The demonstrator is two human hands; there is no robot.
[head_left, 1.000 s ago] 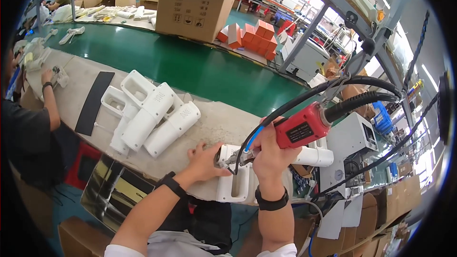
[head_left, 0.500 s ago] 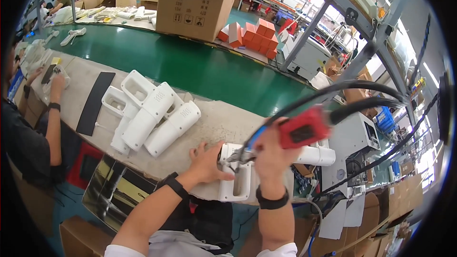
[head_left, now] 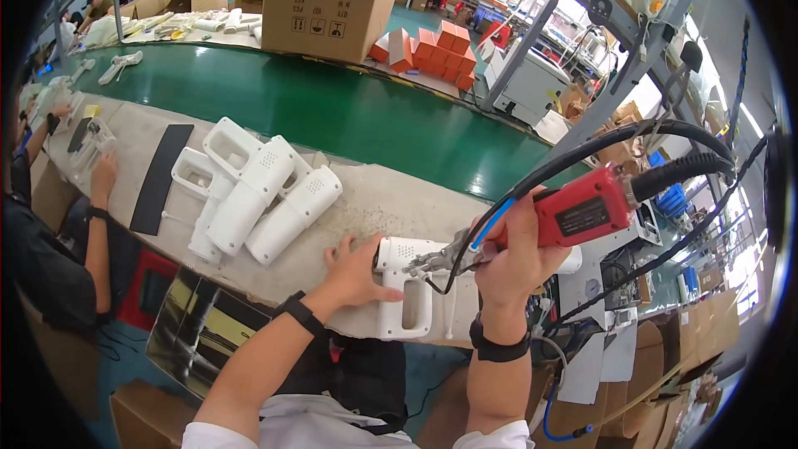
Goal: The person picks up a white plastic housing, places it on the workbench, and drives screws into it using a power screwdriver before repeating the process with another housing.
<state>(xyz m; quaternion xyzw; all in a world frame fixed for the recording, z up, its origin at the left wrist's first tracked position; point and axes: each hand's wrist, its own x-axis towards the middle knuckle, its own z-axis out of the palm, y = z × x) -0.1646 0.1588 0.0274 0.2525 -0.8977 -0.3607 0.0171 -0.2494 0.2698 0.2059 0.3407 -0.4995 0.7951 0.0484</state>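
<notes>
In front of me a white plastic housing with a loop handle lies on the worktable, its handle toward me. My left hand holds it at its left side, thumb over the handle and fingers along the edge. My right hand is wrapped round a red electric screwdriver, held slanting with a black cable and a thin blue hose on it. Its metal nose reaches over the housing; I cannot tell whether it touches. Another white part, mostly hidden, lies behind my right hand.
Several similar white housings are piled at the left, beside a dark flat strip. Beyond runs a green conveyor belt, with a large cardboard box and orange boxes past it. A co-worker's arm is at far left.
My right hand has drawn the screwdriver to the right, and its body now slants more sideways. My left hand stays on the housing. The co-worker's hands have moved apart.
</notes>
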